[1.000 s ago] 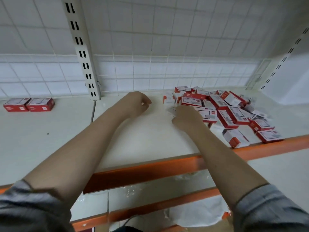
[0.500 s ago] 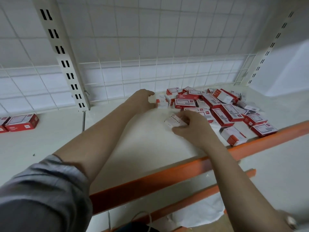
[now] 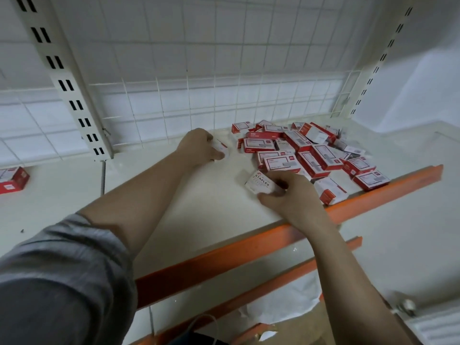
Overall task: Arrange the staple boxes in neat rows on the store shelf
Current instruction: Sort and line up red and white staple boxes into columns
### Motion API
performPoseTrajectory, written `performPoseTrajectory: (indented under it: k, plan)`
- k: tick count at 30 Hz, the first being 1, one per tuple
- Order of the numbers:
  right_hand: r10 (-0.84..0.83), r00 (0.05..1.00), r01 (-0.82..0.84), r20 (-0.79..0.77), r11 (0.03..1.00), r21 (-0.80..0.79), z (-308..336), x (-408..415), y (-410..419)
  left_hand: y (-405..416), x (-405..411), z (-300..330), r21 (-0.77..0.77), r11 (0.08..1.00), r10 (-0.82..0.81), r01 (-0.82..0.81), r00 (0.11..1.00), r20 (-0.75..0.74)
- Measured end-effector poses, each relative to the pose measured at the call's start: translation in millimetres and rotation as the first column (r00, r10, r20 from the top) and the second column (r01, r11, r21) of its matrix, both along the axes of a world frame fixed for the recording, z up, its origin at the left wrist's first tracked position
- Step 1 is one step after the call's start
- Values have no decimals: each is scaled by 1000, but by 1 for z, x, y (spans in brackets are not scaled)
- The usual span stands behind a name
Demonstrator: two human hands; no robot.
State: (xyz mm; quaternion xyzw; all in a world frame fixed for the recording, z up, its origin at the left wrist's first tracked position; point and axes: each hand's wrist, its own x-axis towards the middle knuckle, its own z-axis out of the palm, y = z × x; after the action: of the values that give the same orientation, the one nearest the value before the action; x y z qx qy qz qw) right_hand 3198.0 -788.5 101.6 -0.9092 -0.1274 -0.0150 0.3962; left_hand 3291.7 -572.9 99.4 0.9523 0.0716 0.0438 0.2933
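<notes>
A loose heap of red-and-white staple boxes [image 3: 306,148] lies on the right part of the white shelf [image 3: 199,207]. My right hand [image 3: 291,197] pinches one white box marked STAPLES [image 3: 260,184], just left of the heap near the front edge. Farther back, my left hand [image 3: 199,148] curls round another small staple box [image 3: 221,148] that rests on the shelf; most of that box is hidden under the fingers.
The shelf's orange front rail [image 3: 273,240] runs diagonally below my arms. A slotted white upright [image 3: 72,95] and a wire grid back panel [image 3: 199,103] stand behind. On the neighbouring shelf at far left sit red staple boxes [image 3: 12,180]. A lower orange-edged shelf shows beneath.
My right hand drew a white box out of the heap toward the left and front. My left hand reached forward and closed on a box by the heap. The view shifted left.
</notes>
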Motion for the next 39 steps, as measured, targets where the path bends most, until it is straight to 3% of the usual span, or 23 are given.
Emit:
performPoseTrajectory:
  k: [6,11,15,21,30,39]
  plan:
    - [165,986,-164,33,986,-22,-1,0,21,34,-53,10,-8,993,118,-118,991,59]
    - [297,954,-294,34,953,-74,-4,-7,56,61,-116,22,-106,950,303,-293,949,90]
    - [347,938,-346,22,938,-21,-2,-21,82,77,-179,21,-200,882,459,-427,874,160]
    - [400,916,-400,-16,916,15,-3,-46,130,113,-247,3,-263,770,627,-581,765,147]
    - [379,925,-380,26,925,28,-8,-107,232,220,-306,-7,-211,825,560,-524,808,182]
    - [247,969,-247,0,968,46,-14,-162,305,291,-344,-16,-192,882,451,-431,889,74]
